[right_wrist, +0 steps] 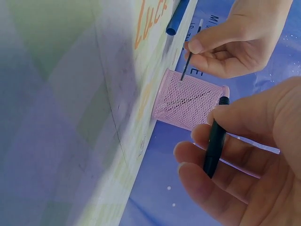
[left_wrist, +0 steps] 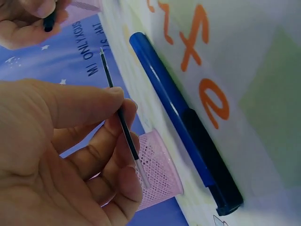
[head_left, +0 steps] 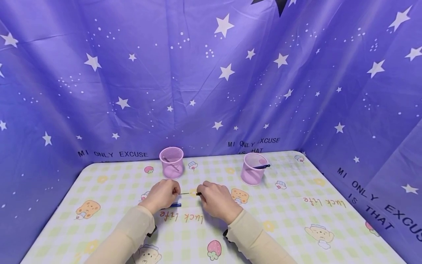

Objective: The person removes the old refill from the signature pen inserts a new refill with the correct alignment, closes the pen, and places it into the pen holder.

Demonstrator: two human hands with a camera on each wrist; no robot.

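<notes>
My left hand (head_left: 161,195) pinches a thin pen refill (left_wrist: 125,128) between thumb and fingers. The refill has a dark ink section, a pale tail end and a metal tip pointing toward the other hand. My right hand (head_left: 215,200) holds a short, dark pen front section (right_wrist: 215,148) between thumb and fingers, threaded end showing. A small gap separates the refill's tip from this piece. On the tablecloth beside my left hand lies a blue pen barrel (left_wrist: 164,89) with a black clip end; in the head view the hand partly hides it.
Behind my left hand stands a pink mesh cup (head_left: 169,173) with thin dark sticks inside. Another pink mesh cup (head_left: 251,178) stands farther right, holding dark pen parts (head_left: 262,167). A checked tablecloth (head_left: 290,205) covers the table, and a purple star-patterned curtain (head_left: 197,80) hangs behind.
</notes>
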